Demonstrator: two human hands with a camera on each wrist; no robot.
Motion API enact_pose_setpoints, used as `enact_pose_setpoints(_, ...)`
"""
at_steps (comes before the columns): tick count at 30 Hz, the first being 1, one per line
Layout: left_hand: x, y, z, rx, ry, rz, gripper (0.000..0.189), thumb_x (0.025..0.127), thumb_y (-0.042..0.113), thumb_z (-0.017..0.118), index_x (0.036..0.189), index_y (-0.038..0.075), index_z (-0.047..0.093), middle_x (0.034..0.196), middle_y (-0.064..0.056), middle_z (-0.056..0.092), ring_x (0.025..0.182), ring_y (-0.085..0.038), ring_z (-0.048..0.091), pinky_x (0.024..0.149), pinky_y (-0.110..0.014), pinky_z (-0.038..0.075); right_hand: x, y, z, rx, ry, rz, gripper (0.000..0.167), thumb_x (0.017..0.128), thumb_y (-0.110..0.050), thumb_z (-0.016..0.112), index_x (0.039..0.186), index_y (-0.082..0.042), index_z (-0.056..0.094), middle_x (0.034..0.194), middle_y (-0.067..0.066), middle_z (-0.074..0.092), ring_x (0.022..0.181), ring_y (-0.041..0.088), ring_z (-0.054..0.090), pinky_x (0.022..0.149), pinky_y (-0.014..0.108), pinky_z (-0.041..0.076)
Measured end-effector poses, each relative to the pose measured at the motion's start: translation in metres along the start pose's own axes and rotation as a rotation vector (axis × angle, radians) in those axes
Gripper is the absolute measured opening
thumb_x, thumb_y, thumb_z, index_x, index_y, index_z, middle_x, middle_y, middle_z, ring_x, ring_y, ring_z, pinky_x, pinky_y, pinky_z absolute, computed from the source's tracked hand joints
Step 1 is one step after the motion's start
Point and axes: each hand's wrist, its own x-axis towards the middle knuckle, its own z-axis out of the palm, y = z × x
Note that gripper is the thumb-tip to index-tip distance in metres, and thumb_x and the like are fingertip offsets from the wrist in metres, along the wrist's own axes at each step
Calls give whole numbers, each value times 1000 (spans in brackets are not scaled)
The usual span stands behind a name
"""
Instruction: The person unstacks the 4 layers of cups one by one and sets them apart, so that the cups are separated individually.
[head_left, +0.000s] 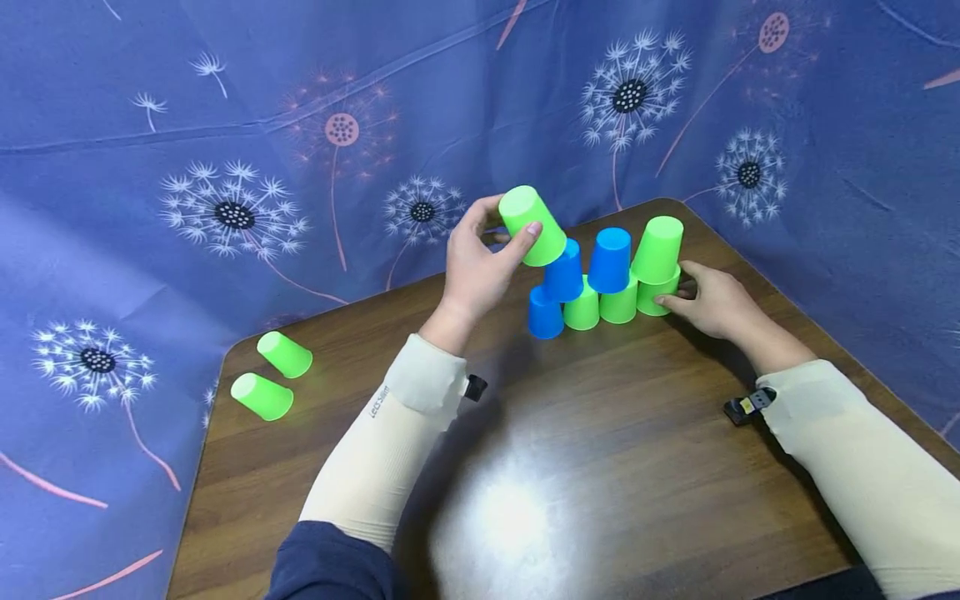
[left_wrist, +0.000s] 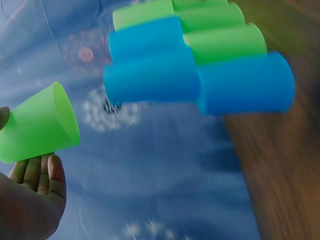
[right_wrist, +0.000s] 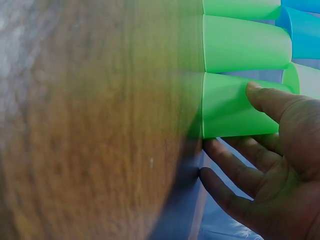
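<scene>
My left hand [head_left: 477, 262] grips an upside-down green cup [head_left: 531, 225] between thumb and fingers, tilted. In the head view, this cup overlaps the top of a blue cup [head_left: 564, 273]; the left wrist view shows it apart from the stack. Upside-down cups stand in two rows. The lower one has a blue cup [head_left: 545, 313] at its left end and green cups [head_left: 618, 302] beside it; the upper one has two blue cups and a green cup [head_left: 660, 250]. My right hand [head_left: 716, 302] holds the lower row's rightmost green cup [right_wrist: 240, 107], thumb in front, fingers on its outer side.
Two more green cups [head_left: 285, 355] stand upside down, side by side, near the left edge of the wooden table [head_left: 360, 408]. A blue cloth [head_left: 450, 100] with dandelion prints hangs along the table's back and sides. Bright glare lies on the front of the tabletop.
</scene>
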Motion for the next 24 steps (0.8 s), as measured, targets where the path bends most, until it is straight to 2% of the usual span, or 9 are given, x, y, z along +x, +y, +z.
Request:
enact_pose_setpoints(2, -5, -8, -15, 5, 38, -6, 45, 95, 25, 81, 134, 7, 65, 121, -2, 70, 110, -12, 64, 89, -33, 56, 0, -1, 0, -8, 2, -2, 82, 100, -48, 69, 153, 6, 39, 132, 37, 59, 118, 55, 59, 97, 71, 46)
enact_pose_setpoints(7, -17, -26, -50, 31, 103, -67, 47, 93, 22, 83, 134, 7, 65, 120, -6, 70, 109, -18, 65, 87, -36, 56, 0, 0, 1, -19, -2, -1, 86, 100, -54, 67, 154, 6, 38, 130, 38, 59, 118, 56, 57, 94, 72, 45)
enact_pose_setpoints(12, -27, -39, -77, 61, 146, -108, 46, 92, 19, 84, 132, 6, 65, 117, -9, 70, 102, -20, 66, 84, -39, 57, 1, 2, 1, -28, 1, -5, 90, 99, -56, 66, 154, 8, 36, 130, 39, 59, 117, 58, 57, 94, 73, 44)
enact_pose_setpoints(17, -41, -53, -107, 127, 161, -133, 46, 92, 23, 84, 130, 6, 65, 114, -7, 69, 95, -20, 65, 80, -32, 58, 1, 2, 1, -30, 0, 7, 92, 98, -58, 66, 155, 8, 36, 128, 39, 60, 115, 57, 58, 93, 73, 45)
enact_pose_setpoints(24, -62, -77, -151, 220, 225, -229, 48, 92, 20, 84, 131, 2, 63, 115, -10, 68, 102, -21, 65, 85, -31, 56, 3, -2, 3, -36, 16, -20, 86, 99, -54, 67, 151, 8, 40, 124, 40, 62, 112, 58, 59, 90, 73, 46)
